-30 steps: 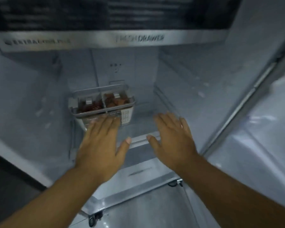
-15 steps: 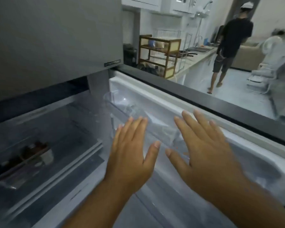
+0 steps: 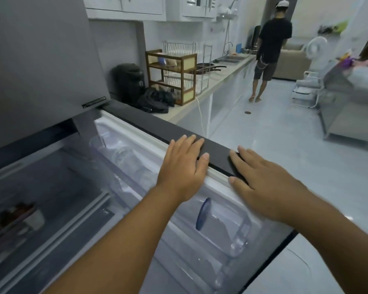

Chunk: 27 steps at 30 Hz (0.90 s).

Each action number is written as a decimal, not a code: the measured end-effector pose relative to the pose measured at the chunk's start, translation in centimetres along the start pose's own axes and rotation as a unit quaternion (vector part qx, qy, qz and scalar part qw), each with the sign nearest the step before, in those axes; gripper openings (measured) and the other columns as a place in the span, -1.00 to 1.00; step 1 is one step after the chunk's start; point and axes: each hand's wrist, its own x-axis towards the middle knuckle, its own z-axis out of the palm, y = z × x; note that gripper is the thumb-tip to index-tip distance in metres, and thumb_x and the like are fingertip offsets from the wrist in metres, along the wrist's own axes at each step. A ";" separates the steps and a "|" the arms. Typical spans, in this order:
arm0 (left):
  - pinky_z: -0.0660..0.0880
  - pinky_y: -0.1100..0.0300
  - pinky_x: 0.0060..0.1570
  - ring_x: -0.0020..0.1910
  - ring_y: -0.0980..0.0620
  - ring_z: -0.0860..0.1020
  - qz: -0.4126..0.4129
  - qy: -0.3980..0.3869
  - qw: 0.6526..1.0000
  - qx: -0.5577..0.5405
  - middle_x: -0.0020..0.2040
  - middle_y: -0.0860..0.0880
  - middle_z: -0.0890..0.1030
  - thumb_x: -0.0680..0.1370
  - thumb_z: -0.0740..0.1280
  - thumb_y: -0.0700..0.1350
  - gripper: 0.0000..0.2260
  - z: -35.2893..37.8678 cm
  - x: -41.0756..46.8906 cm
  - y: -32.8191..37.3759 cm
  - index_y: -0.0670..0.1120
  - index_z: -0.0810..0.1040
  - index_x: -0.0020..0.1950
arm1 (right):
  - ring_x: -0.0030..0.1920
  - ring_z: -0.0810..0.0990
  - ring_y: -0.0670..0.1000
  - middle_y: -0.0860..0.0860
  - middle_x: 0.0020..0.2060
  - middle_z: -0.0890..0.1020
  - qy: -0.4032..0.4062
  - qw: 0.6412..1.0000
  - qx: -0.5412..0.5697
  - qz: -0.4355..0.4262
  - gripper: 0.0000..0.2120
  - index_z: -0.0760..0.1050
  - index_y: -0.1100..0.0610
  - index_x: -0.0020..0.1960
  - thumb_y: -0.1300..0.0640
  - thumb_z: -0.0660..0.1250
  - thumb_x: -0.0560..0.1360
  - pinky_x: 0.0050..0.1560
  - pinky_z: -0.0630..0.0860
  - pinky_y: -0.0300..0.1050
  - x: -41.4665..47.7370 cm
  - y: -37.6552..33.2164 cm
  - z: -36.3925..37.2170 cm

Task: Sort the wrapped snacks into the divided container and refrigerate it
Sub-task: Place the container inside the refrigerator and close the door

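**Left hand**: flat and wide, palm down, fingers straight and close together. It rests on the top edge of the open refrigerator door, with the fingertips on the dark outer strip and the thumb along the same edge. It holds nothing. The forearm runs up from the lower left of the view.

**Right hand**: also flat and spread, holding nothing. Its fingers point up and to the left, with their tips on the dark strip just beside the left thumb (the two hands are near but apart). The thumb lies by the white door gasket.

**Divided container**: stands on a shelf inside the refrigerator compartment at the lower left, well apart from both hands. It is blurred. Reddish-brown wrapped snacks show in it, but I cannot tell which compartment holds what.

**Door fittings**: clear plastic door bins on the inner face, with a blue oval piece at the rim of one.

**Writing**: a narrow label plate sits at the lower corner of the grey upper door. Its lettering is too small to read, and no brand name is legible elsewhere.

**Surroundings**:
- A counter along the wall.
- On the counter, a black appliance, a wooden rack, frying pans and a sink.
- A second person in dark clothes stands further down the room, back turned.
- A white fan stands near a sofa.
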 end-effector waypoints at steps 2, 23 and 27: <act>-0.18 0.07 0.59 0.62 0.05 0.03 -0.006 0.004 1.000 -0.014 0.62 0.02 0.21 0.68 -0.05 0.11 -0.49 -0.6 -1.3 -0.2 0.00 0.25 0.60 | 0.58 -0.26 -0.08 -0.12 0.59 -0.26 -0.019 1.000 -0.004 -0.017 -0.36 -0.31 -0.13 0.58 -0.26 -0.14 0.61 0.57 -0.12 -0.05 -0.8 -0.9 0.0; 0.12 0.24 0.47 0.49 0.47 0.15 -0.278 0.209 0.904 -0.250 0.46 0.49 0.29 0.58 0.04 0.37 -0.49 -20.5 -36.2 -3.9 0.34 0.32 0.51 | 0.56 0.06 -0.13 -0.10 0.55 0.24 0.032 0.921 0.198 -0.334 -0.40 0.22 -0.03 0.55 -0.22 0.10 0.57 0.53 -0.11 -0.17 -6.0 -32.2 5.1; 0.27 0.24 0.46 0.43 0.46 0.26 -0.359 0.329 0.846 -0.218 0.47 0.41 0.30 0.66 0.17 0.19 -0.55 -22.3 -39.6 -8.1 0.29 0.26 0.55 | 0.54 0.16 0.00 0.00 0.53 0.29 0.066 0.920 0.190 -0.338 -0.38 0.24 0.04 0.54 -0.26 0.05 0.59 0.56 0.05 0.00 -4.9 -39.9 6.4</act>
